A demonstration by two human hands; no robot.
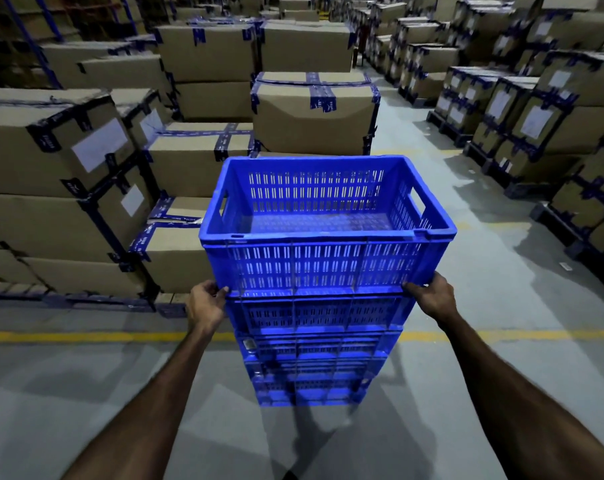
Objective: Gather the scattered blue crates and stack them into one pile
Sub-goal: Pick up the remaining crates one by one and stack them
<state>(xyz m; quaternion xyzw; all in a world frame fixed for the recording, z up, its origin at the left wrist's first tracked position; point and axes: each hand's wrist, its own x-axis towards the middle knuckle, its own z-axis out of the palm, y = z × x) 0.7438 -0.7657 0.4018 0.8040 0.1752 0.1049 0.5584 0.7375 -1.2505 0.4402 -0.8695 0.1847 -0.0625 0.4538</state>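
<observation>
A pile of several blue slotted crates (314, 344) stands on the grey floor straight ahead. The top crate (325, 261) is empty and sits a little wider than the ones beneath it. My left hand (206, 304) grips the top crate's lower left corner, fingers curled onto its bottom edge. At the lower right corner my right hand (432, 296) holds the same edge, fingers hooked onto it. Both arms reach forward from the bottom of the view.
Taped cardboard boxes (86, 174) on pallets fill the left side and stand behind the pile (314, 112). More stacked boxes (536, 109) line the right. A yellow floor line (86, 337) runs across, and a grey aisle (484, 244) leads back on the right.
</observation>
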